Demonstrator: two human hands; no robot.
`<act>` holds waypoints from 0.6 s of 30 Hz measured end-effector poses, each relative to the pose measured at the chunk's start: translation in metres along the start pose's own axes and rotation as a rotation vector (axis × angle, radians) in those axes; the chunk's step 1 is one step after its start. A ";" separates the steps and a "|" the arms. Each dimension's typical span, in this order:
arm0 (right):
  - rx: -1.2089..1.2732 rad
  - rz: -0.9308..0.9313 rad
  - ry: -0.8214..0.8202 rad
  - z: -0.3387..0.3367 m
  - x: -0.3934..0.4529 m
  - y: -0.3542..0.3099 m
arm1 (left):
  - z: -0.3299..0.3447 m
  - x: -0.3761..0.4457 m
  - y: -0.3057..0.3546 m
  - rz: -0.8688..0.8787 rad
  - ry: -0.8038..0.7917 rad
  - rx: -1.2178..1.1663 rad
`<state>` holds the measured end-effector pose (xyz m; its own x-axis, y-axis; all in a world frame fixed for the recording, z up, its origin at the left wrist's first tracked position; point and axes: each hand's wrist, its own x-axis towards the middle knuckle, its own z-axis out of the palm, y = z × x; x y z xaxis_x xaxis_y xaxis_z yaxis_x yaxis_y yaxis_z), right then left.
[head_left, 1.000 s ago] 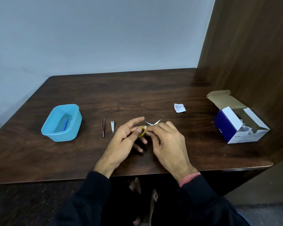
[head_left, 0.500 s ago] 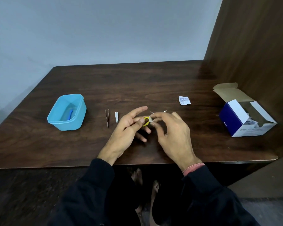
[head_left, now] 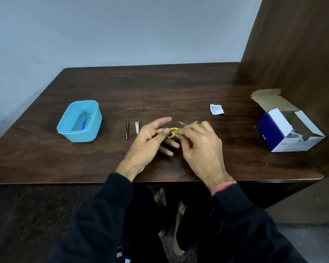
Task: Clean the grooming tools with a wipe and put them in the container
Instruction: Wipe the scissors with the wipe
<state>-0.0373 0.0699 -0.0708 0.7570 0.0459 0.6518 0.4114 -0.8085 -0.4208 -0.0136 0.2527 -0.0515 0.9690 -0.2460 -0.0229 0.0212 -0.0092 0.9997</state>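
the small scissors with yellow plastic handle loops and thin metal blades (head_left: 172,132) sit between the two hands, just above the middle of the dark brown wooden table (head_left: 179,88). the left hand (head_left: 147,142) pinches one yellow loop with thumb and a bent finger, while its index finger points straight out toward the far side. the right hand (head_left: 201,149) has its thumb and forefinger curled onto the handle area, pinching a small white wipe (head_left: 176,134) against the yellow plastic; the wipe is mostly hidden by the fingertips. the two blades stand spread apart in a v just beyond the right hand's knuckles.

left of the hands, two tools lie on the wood side by side, apart from each other: slim metal tweezers (head_left: 126,128) and, to their right, a small silver nail clipper (head_left: 137,127). farther left stands a light blue rectangular plastic container (head_left: 78,136) with no lid, and a blue-handled tool (head_left: 83,123) lies inside it.

on the far right side of the hands a torn white sachet wrapper (head_left: 216,109) lies flat. near the right edge, beside a brown wooden partition (head_left: 296,44), an open blue and white cardboard box (head_left: 285,128) rests with its flaps up. both arms wear black sleeves (head_left: 241,221), and a pink band (head_left: 223,187) circles the right wrist.
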 end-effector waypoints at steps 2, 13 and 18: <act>-0.003 -0.106 -0.046 0.001 -0.002 -0.001 | 0.002 0.000 0.000 -0.004 0.010 0.021; -0.070 -0.113 -0.052 -0.001 -0.001 -0.005 | 0.003 -0.001 0.000 0.005 0.073 0.141; -0.056 -0.075 -0.055 0.000 -0.001 -0.006 | 0.004 -0.001 0.000 0.003 0.070 0.140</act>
<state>-0.0406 0.0742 -0.0691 0.7522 0.1386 0.6442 0.4402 -0.8332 -0.3346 -0.0153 0.2495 -0.0518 0.9838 -0.1785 -0.0147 -0.0116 -0.1450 0.9894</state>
